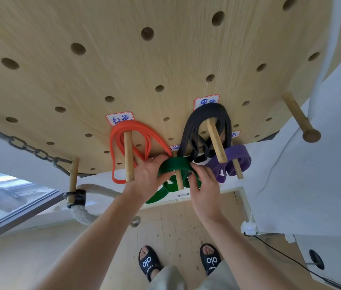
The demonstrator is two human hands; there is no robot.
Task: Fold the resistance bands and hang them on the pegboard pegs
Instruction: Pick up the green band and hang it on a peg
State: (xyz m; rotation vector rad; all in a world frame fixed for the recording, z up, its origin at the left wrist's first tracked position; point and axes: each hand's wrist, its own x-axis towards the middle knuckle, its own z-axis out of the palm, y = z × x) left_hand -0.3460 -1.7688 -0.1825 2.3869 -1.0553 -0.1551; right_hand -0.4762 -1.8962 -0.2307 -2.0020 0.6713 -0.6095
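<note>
A folded green resistance band [173, 165] is draped over a short wooden peg [179, 178] low on the pegboard [123, 65]. My left hand [148, 174] grips the band's left side and my right hand [204, 185] grips its right side; loose green loops hang below. An orange band [127, 128] hangs on the peg [129, 158] to the left. A black band [205, 114] hangs on a peg [215, 141] to the right. Lower right, a purple band [236, 158] sits on its own peg [237, 169].
A bare long peg [300, 118] sticks out at the right. At the left, a peg [73, 178] carries a thick rope [86, 214] and a dark chain [19, 141]. A cable [287, 258] runs over the wooden floor. My sandalled feet [180, 260] stand below.
</note>
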